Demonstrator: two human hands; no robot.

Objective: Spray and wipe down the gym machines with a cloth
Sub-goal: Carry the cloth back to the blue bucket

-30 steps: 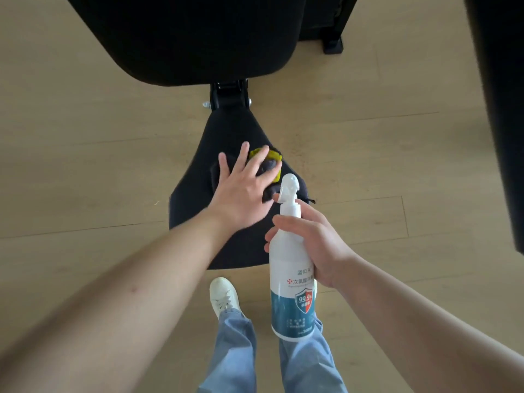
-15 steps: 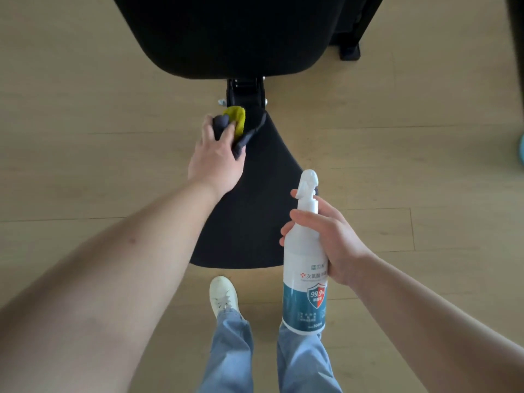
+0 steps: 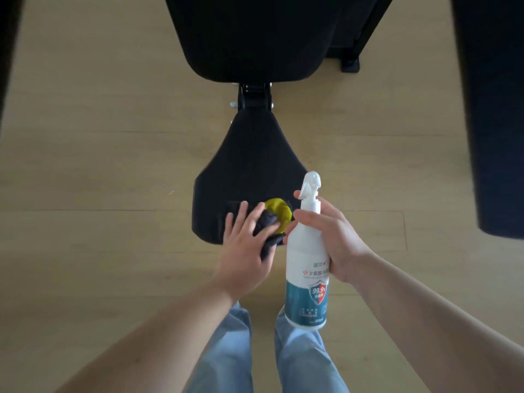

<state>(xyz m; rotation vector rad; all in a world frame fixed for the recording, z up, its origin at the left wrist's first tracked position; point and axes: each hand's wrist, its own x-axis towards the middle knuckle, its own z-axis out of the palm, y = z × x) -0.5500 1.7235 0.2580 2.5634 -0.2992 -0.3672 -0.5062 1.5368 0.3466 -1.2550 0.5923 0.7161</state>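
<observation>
A black seat pad (image 3: 249, 165) narrows toward a metal hinge (image 3: 255, 96), beyond which hangs a wide black back pad (image 3: 249, 38). Pale wooden floor (image 3: 99, 137) lies all around. A dark upright (image 3: 493, 109) fills the right side, and blue jeans (image 3: 226, 350) show below. The white spray bottle (image 3: 307, 265) hides the seat's near right corner. Its teal band carries a shield reading "99.9%", with Chinese characters above. The yellow and dark cloth (image 3: 279, 215) lies at the seat's near edge. The left hand (image 3: 243, 251) presses on it, fingers spread and straight. The right hand (image 3: 337, 236) grips the upright bottle, fingers curled round its neck, one fingertip up by the trigger.
</observation>
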